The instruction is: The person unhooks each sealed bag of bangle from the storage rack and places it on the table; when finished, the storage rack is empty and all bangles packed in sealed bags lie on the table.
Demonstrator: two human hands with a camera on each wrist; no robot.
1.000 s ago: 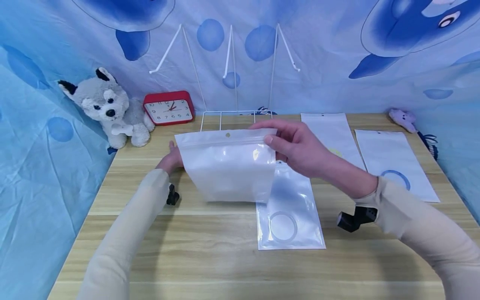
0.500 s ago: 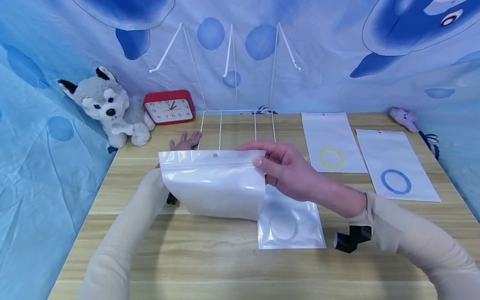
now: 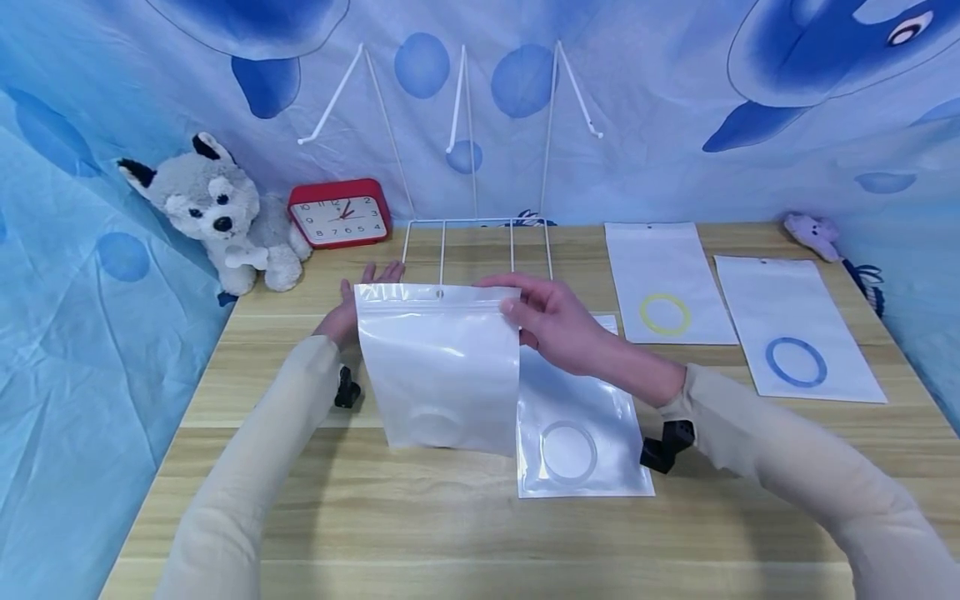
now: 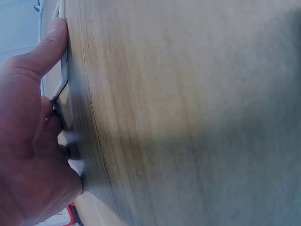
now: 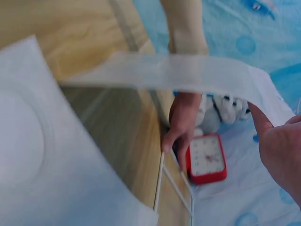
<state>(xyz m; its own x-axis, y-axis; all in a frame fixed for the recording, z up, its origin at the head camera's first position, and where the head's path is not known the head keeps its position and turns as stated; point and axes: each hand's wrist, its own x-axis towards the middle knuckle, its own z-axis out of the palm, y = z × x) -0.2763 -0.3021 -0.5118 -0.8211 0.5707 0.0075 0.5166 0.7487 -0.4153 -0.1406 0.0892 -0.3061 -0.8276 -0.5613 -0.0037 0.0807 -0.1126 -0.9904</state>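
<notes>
My right hand [image 3: 555,323] pinches a white zip-top pouch [image 3: 442,371] by its upper right corner, thumb in front. The glossy pouch hangs tilted over the table, with a hang hole near its top edge and a faint round shape low on its front. Behind the pouch, my left hand [image 3: 341,321] is partly hidden, its fingers spread at the left base wire of a white wire rack [image 3: 474,220]. In the left wrist view, the thumb [image 4: 49,44] lies along that wire. Three hooks stick out from the rack's upright part.
Another white pouch [image 3: 581,392] with a pale ring lies partly behind the held one. To the right lie pouches with a yellow ring [image 3: 647,310] and a blue ring [image 3: 796,362]. A plush husky [image 3: 217,208] and red clock [image 3: 339,213] stand back left; a purple toy [image 3: 812,235] lies back right.
The right hand first lowers the pouch toward me, then raises it slightly and straightens it to hang more upright. The left hand shows spread fingers at the rack's base wire.
</notes>
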